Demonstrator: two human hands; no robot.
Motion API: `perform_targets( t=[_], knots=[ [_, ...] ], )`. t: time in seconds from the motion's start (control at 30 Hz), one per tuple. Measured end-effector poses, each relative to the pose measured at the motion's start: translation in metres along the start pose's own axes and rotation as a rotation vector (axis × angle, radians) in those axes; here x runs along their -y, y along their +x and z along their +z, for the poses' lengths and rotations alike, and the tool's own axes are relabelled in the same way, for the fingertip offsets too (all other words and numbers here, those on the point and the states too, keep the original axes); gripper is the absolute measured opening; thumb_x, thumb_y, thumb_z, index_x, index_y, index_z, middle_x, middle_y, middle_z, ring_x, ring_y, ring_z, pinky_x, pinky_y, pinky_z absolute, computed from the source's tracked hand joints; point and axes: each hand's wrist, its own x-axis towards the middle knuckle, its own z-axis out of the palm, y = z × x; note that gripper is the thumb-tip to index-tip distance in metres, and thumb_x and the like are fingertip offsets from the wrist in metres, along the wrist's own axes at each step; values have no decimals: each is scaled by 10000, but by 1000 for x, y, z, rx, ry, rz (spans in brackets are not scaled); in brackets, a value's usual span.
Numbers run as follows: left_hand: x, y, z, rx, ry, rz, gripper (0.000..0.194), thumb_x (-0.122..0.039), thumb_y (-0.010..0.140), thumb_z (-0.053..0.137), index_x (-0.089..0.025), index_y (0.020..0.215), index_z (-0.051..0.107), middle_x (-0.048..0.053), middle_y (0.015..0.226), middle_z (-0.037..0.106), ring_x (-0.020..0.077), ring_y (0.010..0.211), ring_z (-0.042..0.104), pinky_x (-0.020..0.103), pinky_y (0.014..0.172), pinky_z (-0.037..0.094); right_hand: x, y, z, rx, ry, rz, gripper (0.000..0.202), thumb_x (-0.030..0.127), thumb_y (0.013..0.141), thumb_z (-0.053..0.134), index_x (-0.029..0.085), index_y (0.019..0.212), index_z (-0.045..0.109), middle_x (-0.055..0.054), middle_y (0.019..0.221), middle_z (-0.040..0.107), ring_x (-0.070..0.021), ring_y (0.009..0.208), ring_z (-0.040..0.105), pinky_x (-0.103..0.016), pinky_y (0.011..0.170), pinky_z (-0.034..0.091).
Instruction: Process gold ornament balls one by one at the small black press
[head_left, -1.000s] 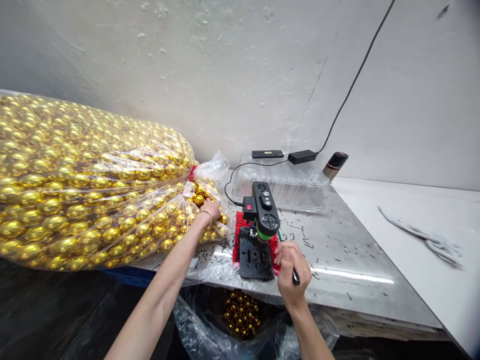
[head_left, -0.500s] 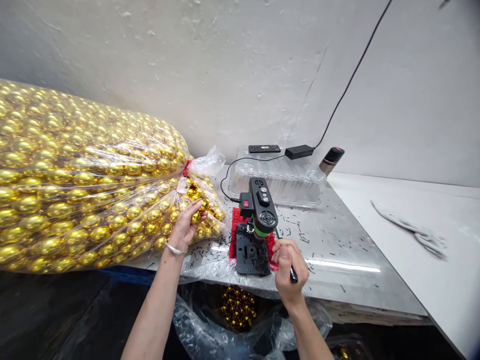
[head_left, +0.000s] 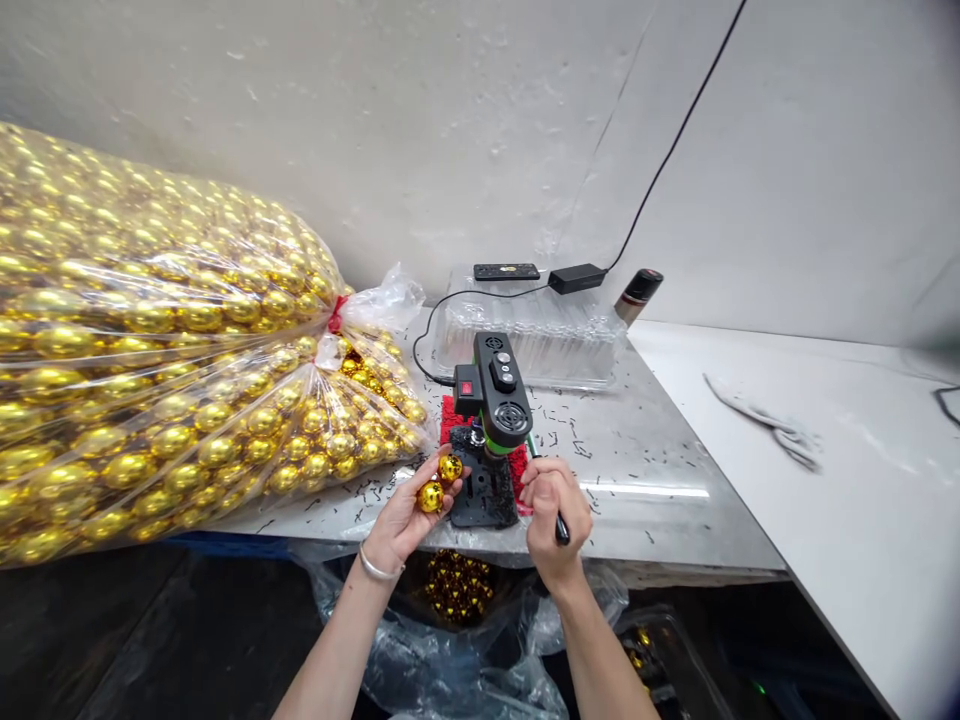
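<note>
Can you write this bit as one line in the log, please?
left hand: holds two gold balls | right hand: grips handle | machine: on red mat | bag: gold balls inside, left of machine

Bag of balls (head_left: 172, 400) lay on tabletop (head_left: 637, 520) L of machine (head_left: 504, 395), mat (head_left: 520, 480) under it; tray (head_left: 559, 380) stood behind, w/ adapter (head_left: 576, 278) on top & bottle (head_left: 639, 292) nr R end. 2 balls (head_left: 430, 496) sat in my L grip (head_left: 405, 515), front-L of machine; R grip (head_left: 553, 505) on handle (head_left: 562, 530), machine's R.
</note>
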Motion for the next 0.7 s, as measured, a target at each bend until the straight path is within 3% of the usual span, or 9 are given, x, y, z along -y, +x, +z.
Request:
perform_targets(
  t=[0.13, 0.23, 0.37, 0.53, 0.6, 0.7],
  knots=[
    [2, 4, 3, -93, 71, 39, 192, -195, 847, 633, -115, 1019, 660, 95, 856, 700, 98, 611, 644, 137, 448, 473, -1, -1, -1, 6, 5, 6, 294, 94, 891, 376, 200, 635, 476, -12, 646, 521, -141, 669, 546, -279, 570, 403],
    [4, 6, 5, -165, 169, 103, 114, -170, 777, 703, -114, 868, 666, 64, 814, 698, 107, 611, 658, 145, 455, 486, -1, -2, -1, 9, 7, 11, 295, 104, 890, 376, 201, 632, 482, -13, 641, 524, -144, 664, 546, -284, 571, 406],
    [8, 7, 9, -148, 324, 172, 300, -151, 732, 736, -155, 1027, 685, 42, 872, 714, 120, 683, 682, 169, 553, 520, 0, 0, -1, 15, -2, -1, 291, 95, 890, 379, 204, 634, 465, -7, 622, 510, -141, 655, 538, -280, 565, 399],
    [17, 16, 8, -139, 604, 282, 477, -304, 723, 755, -169, 1170, 659, 68, 977, 724, 130, 727, 666, 198, 574, 493, 2, 6, -3, 25, -10, -31, 288, 69, 887, 381, 207, 641, 439, 3, 612, 490, -133, 656, 532, -273, 572, 399],
    [22, 21, 6, -143, 749, 359, 483, -336, 719, 745, -167, 1164, 665, 75, 1014, 727, 160, 796, 667, 230, 614, 511, 3, 7, -3, 29, -6, -44, 283, 60, 884, 385, 207, 647, 435, 8, 603, 482, -133, 666, 534, -270, 579, 404],
    [27, 27, 6, -177, 1035, 515, 409, -305, 738, 712, -171, 1124, 690, 84, 1042, 733, 217, 925, 667, 327, 796, 529, 2, 8, -3, 31, -3, -59, 279, 57, 882, 390, 209, 652, 432, 11, 594, 474, -139, 680, 540, -274, 586, 408]
  ],
)
